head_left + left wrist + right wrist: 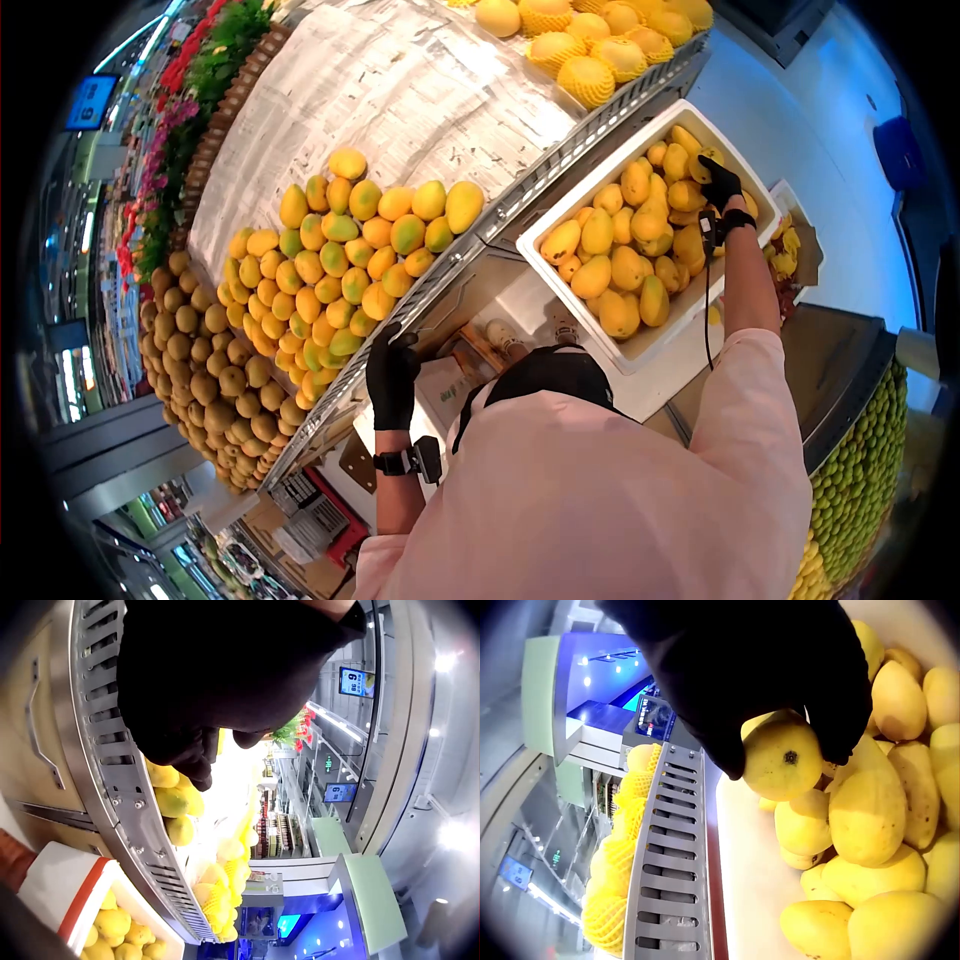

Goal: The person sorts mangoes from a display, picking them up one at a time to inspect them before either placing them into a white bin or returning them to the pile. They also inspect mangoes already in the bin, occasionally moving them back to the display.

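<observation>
Pinched in the black-gloved right hand (722, 186), one yellow mango (782, 761) was among others in a white box (628, 356), while the black-gloved left hand (392, 382), fingers loosely bent, was near the display's slatted metal rail (124, 780).

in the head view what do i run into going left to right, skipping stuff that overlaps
blue screen → pile of round brown fruit → left hand → white box of mangoes → pile of small green fruit
</observation>
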`<move>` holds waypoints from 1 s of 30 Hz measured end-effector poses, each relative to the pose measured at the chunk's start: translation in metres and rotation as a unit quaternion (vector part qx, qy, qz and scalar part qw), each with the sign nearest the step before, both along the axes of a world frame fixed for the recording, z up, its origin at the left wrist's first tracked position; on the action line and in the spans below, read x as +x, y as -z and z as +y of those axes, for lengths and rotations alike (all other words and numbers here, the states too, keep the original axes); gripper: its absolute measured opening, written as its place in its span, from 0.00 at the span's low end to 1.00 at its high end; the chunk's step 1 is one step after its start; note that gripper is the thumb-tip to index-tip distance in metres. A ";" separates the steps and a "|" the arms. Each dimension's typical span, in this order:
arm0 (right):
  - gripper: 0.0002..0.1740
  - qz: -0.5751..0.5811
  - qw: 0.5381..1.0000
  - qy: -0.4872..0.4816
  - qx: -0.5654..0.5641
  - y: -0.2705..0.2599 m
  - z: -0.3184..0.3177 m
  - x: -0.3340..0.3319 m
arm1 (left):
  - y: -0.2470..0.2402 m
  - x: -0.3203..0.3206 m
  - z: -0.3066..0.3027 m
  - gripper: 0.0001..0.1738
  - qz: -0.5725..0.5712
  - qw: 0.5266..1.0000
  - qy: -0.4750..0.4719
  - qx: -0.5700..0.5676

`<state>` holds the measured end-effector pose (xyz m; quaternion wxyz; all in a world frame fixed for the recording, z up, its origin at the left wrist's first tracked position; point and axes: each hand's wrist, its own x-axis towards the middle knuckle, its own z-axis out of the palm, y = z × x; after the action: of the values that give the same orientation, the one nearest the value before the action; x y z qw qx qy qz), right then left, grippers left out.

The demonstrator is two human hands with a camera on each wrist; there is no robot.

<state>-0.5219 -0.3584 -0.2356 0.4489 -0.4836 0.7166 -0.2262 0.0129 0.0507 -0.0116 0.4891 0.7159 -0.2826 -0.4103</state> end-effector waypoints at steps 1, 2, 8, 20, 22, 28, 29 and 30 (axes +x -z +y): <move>0.33 -0.115 0.986 0.102 0.058 0.005 -0.011 0.004 | -0.003 -0.002 0.002 0.17 -0.001 1.000 -0.008 -0.004; 0.34 -0.224 0.946 0.202 0.119 0.011 -0.022 0.003 | -0.004 0.000 0.005 0.17 -0.008 1.000 -0.015 0.004; 0.33 -0.231 0.940 0.240 0.069 0.031 -0.026 0.001 | -0.016 0.001 0.016 0.15 -0.001 0.998 -0.061 0.012; 0.29 0.346 0.895 -0.206 -0.192 0.051 0.016 -0.057 | -0.018 0.012 0.002 0.16 -0.105 0.994 0.019 0.014; 0.27 0.303 0.890 -0.218 -0.262 0.051 0.031 -0.064 | -0.016 0.013 -0.003 0.16 -0.062 0.998 0.030 -0.009; 0.14 -0.364 0.917 0.153 -0.045 -0.022 0.109 -0.017 | -0.006 0.008 -0.016 0.19 -0.264 0.955 0.125 -0.051; 0.15 -0.361 0.918 0.161 -0.040 -0.038 0.122 -0.008 | -0.006 0.006 -0.019 0.18 -0.336 0.927 0.152 -0.068; 0.15 -0.358 0.918 0.169 -0.038 -0.049 0.132 -0.002 | -0.004 0.006 -0.022 0.18 -0.283 0.946 0.145 -0.062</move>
<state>-0.5239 -0.2262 -0.1862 0.6120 -0.2590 0.5699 -0.4833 0.0193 0.0282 -0.0075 0.3678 0.7221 -0.5349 -0.2390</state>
